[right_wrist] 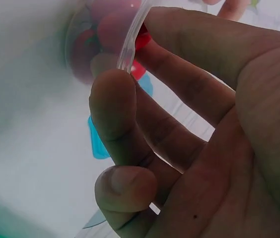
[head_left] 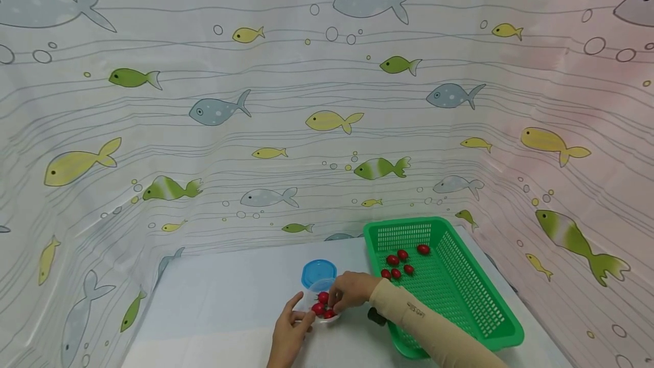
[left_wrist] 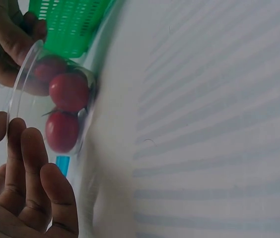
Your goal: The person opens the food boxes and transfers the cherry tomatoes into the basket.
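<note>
Clear plastic is inviting a spill: the bowl [left_wrist: 35, 106] is sitting on the worktop [head_left: 219, 300], risking a tip should the right grip [head_left: 352, 288] snag its rim. The left grip [head_left: 291, 325] is pinching the rim; whether the right is holding anything is unclear. Glossy, rounded red tomatoes [left_wrist: 69, 92] are clustering inside.

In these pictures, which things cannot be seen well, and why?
Head view: part of the clear bowl, covered by the right hand.
Head view: writing on the right sleeve, too small to read.
Left wrist view: the green basket, cut off by the top edge.
Right wrist view: part of the blue lid, hidden behind the right fingers.
</note>
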Demonstrator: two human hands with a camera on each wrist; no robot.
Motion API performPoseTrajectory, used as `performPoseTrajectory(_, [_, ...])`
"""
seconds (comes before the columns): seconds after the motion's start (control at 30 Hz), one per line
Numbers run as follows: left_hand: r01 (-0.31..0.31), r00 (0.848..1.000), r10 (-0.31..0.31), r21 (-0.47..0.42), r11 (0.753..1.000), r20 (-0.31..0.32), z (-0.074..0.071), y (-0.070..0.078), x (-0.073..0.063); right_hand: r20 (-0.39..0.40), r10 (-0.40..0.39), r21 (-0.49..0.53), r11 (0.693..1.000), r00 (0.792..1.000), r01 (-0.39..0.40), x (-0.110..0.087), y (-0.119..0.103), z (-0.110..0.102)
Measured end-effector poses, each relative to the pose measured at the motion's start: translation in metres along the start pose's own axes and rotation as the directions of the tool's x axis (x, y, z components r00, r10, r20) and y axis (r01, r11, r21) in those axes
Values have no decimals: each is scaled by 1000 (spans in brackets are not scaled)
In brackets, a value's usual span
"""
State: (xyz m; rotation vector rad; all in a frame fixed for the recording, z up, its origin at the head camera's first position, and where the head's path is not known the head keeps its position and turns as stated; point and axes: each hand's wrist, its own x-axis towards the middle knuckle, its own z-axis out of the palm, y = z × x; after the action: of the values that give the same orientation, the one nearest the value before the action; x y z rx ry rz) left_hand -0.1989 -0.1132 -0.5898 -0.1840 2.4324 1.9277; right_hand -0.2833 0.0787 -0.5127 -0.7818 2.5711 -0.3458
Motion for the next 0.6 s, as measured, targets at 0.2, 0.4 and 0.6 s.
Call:
performPoseTrajectory(0.2, [1,1000,-1,2,1000,3,0,0,0,10,-11,-25,1000,1000,11,-1,-3,0])
performPoseTrajectory(0.4, [17,1000,-17,3,1000,-1,0,0,1,22,-20,-40,999,1000,21,-2,-4,-1])
performPoseTrajectory(0.6, [22,1000,-22,0,1000,7,0,0,1,12,-46,-65,997,999,46,-2,-2,1])
